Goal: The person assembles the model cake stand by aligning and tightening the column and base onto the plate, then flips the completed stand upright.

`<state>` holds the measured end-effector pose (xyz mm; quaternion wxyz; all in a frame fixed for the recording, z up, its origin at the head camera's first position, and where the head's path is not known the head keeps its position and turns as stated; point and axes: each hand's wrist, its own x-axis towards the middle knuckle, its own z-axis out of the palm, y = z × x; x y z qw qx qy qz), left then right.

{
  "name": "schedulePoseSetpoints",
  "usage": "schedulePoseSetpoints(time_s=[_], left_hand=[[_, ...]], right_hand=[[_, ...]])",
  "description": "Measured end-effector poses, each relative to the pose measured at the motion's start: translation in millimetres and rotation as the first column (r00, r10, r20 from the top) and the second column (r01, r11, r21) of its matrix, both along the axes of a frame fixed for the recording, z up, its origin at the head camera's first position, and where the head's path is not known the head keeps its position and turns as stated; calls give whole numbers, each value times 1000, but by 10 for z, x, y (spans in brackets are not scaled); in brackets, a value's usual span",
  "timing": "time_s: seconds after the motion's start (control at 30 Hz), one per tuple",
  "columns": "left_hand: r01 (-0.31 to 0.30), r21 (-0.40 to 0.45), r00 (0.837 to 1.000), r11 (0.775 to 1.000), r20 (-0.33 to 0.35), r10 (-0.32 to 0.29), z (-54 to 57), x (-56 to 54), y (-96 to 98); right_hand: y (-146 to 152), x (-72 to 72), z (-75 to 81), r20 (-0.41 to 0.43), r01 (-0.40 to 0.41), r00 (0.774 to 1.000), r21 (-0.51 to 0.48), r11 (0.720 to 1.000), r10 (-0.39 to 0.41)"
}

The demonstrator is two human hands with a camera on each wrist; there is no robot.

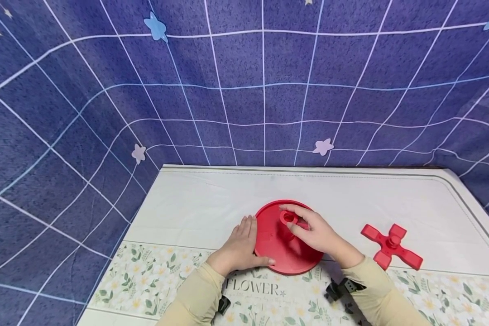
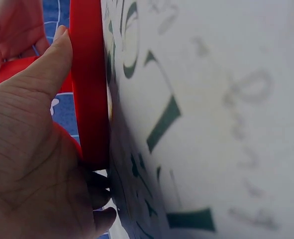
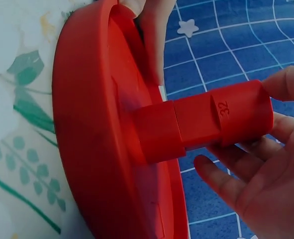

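A round red base with a raised rim lies flat on the table. A hollow red tube stands upright at its middle, marked "32" near the top. My right hand holds the tube's upper end, thumb on one side and fingers on the other. My left hand rests against the left of the base, fingers straight along the rim and thumb stretched along the near edge. In the left wrist view the thumb lies against the rim, while part of the fingers is hidden.
To the right, a red cross-shaped piece with four arms and a central knob lies on the table. The tablecloth is white with a flowered band near me. A blue curtain with stars and lines stands behind and to the left.
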<state>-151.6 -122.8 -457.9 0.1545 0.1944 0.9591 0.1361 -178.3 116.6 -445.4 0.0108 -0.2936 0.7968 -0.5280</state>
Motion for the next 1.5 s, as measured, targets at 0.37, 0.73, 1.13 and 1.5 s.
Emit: schedulePoseSetpoints(time_s=[0.37,0.73,1.13,1.5], left_hand=[[-3,10,1000,1000,10,3,-9,7,-6],[-2,-5,1000,1000,2,2,-16,-2,-6],[-5,6,1000,1000,6,5,-21,6,-7],[-3,10,1000,1000,6,3,-29,-1,-5]], right_hand=[[-71,26,-85,-60,162,985,27,987,-160],[-145,70,-80,-135,289,951,75,954,-278],[-139,73,-87,-144,291,950,84,953,-278],[-95,56,-63,-184,177,969,66,982,-162]])
